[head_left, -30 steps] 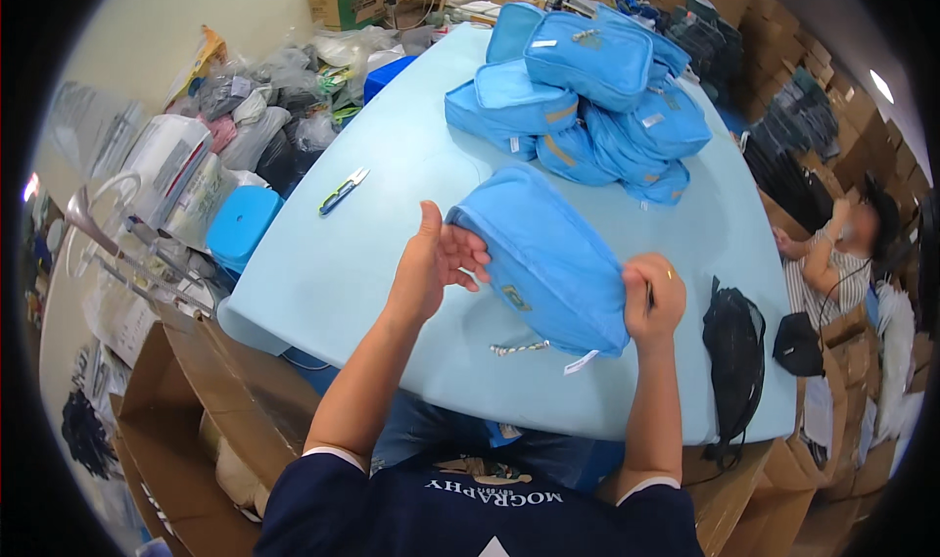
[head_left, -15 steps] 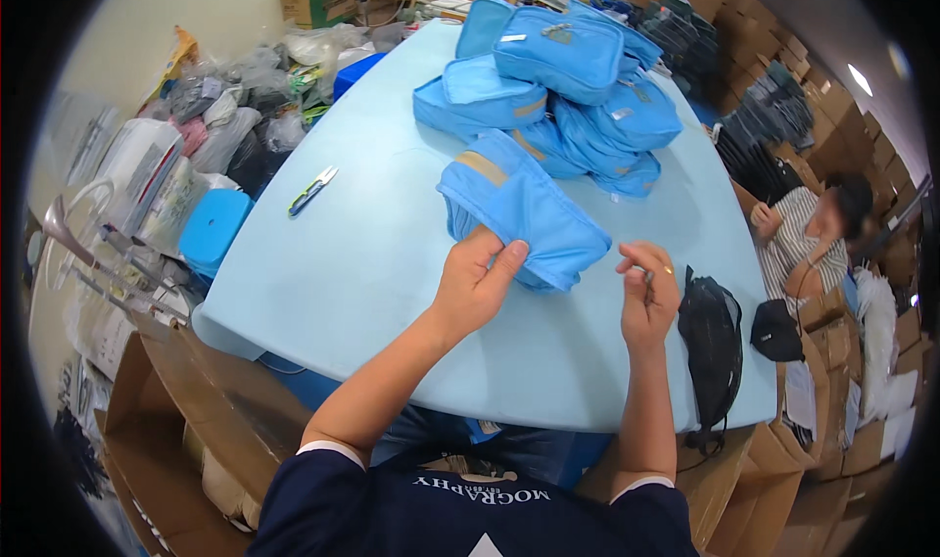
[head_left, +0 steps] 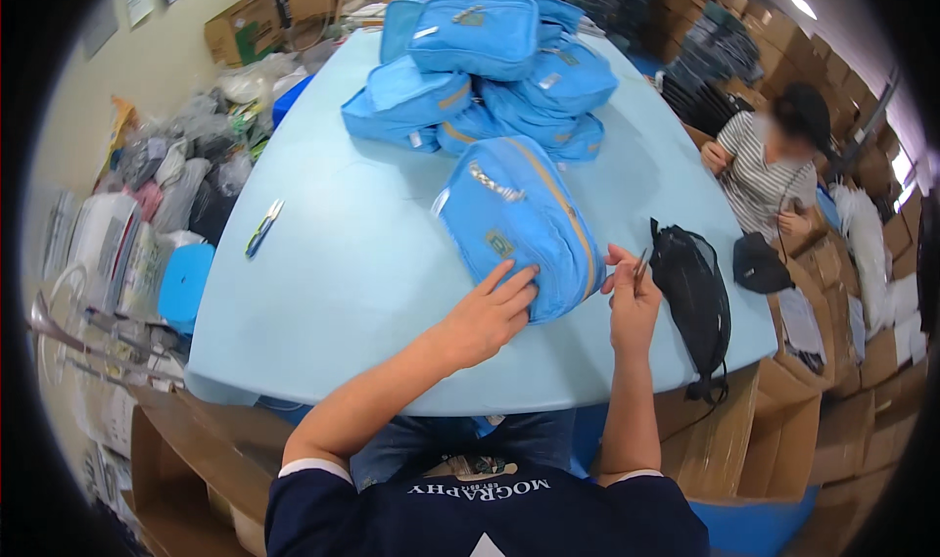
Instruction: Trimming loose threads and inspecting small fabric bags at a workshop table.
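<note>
A blue fabric zip bag (head_left: 524, 219) with a tan zipper strip, a small badge and a patterned strap or pull is tilted up in front of me. My left hand (head_left: 487, 320) grips its lower left corner, fingers over the front panel and thumb hidden. Close to the bag's lower right edge, my right hand (head_left: 634, 302) is closed around a small pointed metal tool (head_left: 640, 265); most of it is hidden in the fingers. Beyond, a pile of similar blue bags (head_left: 475, 38) lies on the pale blue table (head_left: 323, 302).
Green-and-blue-handled snips (head_left: 263, 230) lie on the table's left side. A black mesh pouch (head_left: 691, 298) rests near the right edge, beside a black cap (head_left: 761, 263). Cardboard boxes (head_left: 744, 430) stand below the table. Another person (head_left: 769, 165) sits at the right.
The bag has turned so its front panel and zipper face me. My left hand has shifted onto the front panel. In my right hand the metal tool now shows. My view has shifted somewhat.
</note>
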{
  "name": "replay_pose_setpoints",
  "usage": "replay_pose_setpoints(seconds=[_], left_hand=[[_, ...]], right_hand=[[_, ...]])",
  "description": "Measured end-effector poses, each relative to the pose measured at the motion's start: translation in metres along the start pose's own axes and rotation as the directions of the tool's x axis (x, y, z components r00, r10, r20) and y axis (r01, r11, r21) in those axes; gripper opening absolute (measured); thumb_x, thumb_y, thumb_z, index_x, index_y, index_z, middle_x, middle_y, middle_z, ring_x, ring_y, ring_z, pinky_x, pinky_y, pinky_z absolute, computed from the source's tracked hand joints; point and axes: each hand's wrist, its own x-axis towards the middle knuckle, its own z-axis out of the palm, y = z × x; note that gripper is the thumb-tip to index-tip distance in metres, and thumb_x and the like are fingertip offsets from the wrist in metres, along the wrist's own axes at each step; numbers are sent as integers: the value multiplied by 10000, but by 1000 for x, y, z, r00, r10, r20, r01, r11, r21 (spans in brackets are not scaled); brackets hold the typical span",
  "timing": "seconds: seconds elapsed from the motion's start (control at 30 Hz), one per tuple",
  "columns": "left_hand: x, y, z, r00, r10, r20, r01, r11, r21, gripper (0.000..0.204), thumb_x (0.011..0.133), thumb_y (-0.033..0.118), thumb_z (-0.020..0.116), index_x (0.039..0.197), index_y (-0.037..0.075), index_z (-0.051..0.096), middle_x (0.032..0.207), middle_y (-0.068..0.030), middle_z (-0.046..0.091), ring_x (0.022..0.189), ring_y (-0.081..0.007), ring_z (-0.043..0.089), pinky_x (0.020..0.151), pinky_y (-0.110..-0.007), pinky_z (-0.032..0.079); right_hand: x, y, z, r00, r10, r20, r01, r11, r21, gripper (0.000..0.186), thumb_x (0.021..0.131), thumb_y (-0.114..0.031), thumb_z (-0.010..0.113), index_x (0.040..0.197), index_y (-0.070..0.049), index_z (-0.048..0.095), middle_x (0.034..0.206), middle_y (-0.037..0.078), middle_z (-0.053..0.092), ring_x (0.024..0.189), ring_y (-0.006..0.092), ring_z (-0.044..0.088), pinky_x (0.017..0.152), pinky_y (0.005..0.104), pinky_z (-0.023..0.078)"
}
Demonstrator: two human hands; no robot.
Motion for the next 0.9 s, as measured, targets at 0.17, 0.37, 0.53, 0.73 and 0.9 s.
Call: replay_pose_setpoints(seconds=[0.17,0.37,0.53,0.73,0.9], left_hand=[[11,1,6,980,-19,199,32,997,-65,117,742,72,596,835,4,614,1317,-139,447,1316,-296,317,1029,-488,315],[10,3,9,961,-212,179,264,898,-351,137,793,143,642,895,54,624,1267,-92,511,1266,-306,385,1008,-497,323],[4,-54,36,912,-410,-4,383,857,-345,80,790,138,646,817,63,645,998,-97,638,1140,-337,499,957,-481,359],[68,-140,68,744,-581,-329,531,814,-234,62,788,121,639,768,66,660,849,-94,636,934,-300,557,800,-438,402],[157,-183,95,818,-323,-476,402,913,72,121,762,152,662,857,78,679,901,-89,632,941,-280,551,788,-419,398]], right_hand=[[-24,32,-20,970,236,-57,-236,972,7,232,922,-210,566,964,15,605,694,-37,521,594,47,447,542,180,366],[-20,69,-33,717,496,-491,-226,830,509,230,911,-208,580,939,19,587,749,3,565,656,68,498,592,215,410],[-23,100,-115,855,-212,-473,-260,614,-746,204,850,-104,587,994,40,591,921,155,597,841,261,575,758,332,459],[-26,52,-88,912,-166,-375,51,953,-298,92,902,-41,528,965,-9,587,896,29,581,659,60,515,587,199,431],[-41,63,-35,986,114,-121,-110,993,40,195,886,-15,536,1070,-7,600,782,45,584,572,60,515,513,208,430]])
